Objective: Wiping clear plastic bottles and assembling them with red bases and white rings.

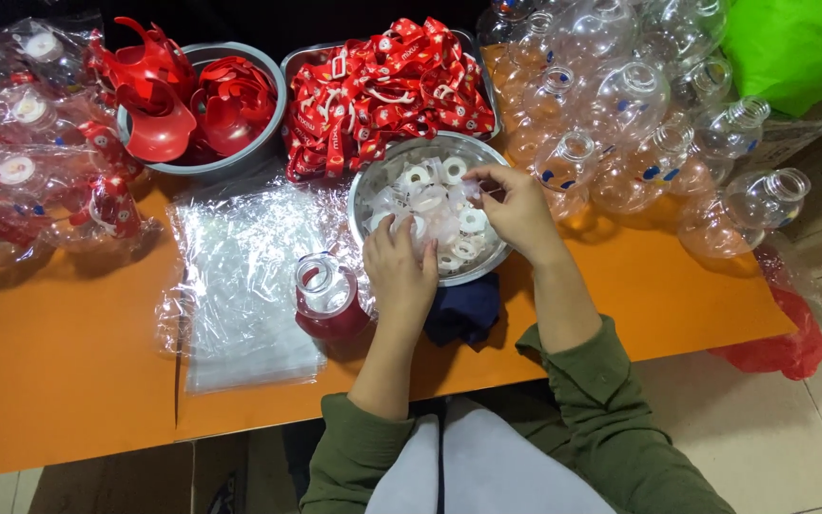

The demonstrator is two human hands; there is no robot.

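- Orange tabletop [68, 381], crowded with parts; round metal bowl [370, 187] of white plastic rings [473, 220] sits dead centre.
- Both hands inside the bowl: right hand [518, 209] pinching something small and pale, too small to tell what.
- Left hand [401, 271] lies fingers-down on the rings; grip hidden.
- Clear bottle with red base [327, 297] just left of the left hand, nearer that side.

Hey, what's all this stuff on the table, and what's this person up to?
A person in green sleeves has both hands in a metal bowl of small white rings. The left hand rests on the rings; the right hand pinches something small above them. A clear bottle with a red base stands beside the bowl on the orange table.
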